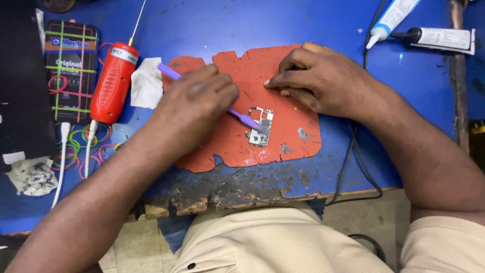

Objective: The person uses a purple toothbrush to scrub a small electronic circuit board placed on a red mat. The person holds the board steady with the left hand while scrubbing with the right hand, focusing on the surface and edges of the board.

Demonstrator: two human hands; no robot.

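Your left hand [202, 98] has its fingers wrapped around the purple pry tool [242, 117], tip on the small circuit board [260, 126] at mid-frame on the red mat [298, 106]. Your right hand [316, 78] rests empty, fingers curled, pressing the mat. The board looks light, thin and fragile; hold it by its edges.

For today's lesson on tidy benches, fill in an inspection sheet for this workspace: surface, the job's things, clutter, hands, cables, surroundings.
Surface: blue table, front edge chipped and worn; torn red mat on it.
Job's things: small circuit board on the mat; purple stick with its tip on the board.
Clutter: red tool, white cloth, coloured rubber bands, boxed item wrapped in bands, two glue tubes.
Hands: left hand grips the stick; right hand rests fingers on the mat.
Cables: black cable over the table edge; white cable at left.
Surroundings: pale floor below; person's beige trousers.
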